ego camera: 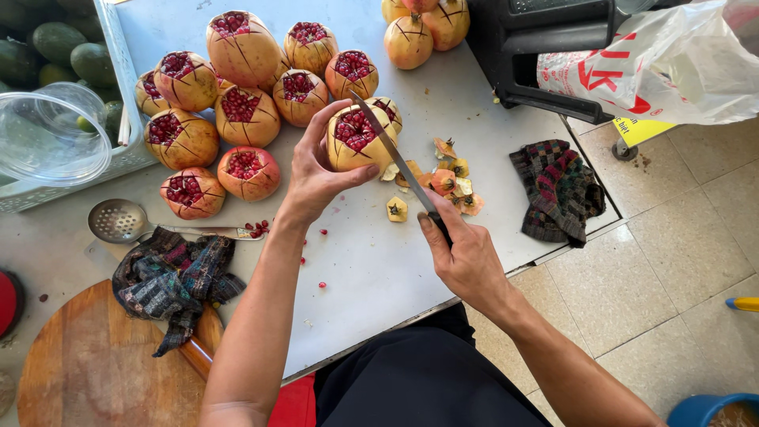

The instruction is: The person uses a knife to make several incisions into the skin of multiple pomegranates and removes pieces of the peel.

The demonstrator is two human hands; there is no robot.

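On the grey table (379,261), a heap of cut pomegranates (237,95) lies at ten o'clock of the hands. The left hand (316,170), wrist bent, cups one pomegranate (357,138) with fingers curled around it. The right hand (466,257), at five o'clock, grips a knife (393,150) in a closed fist, blade laid across the fruit's top.

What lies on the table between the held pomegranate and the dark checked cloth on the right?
Head view: cut-off pomegranate crown scraps lie between the pomegranate and cloth.
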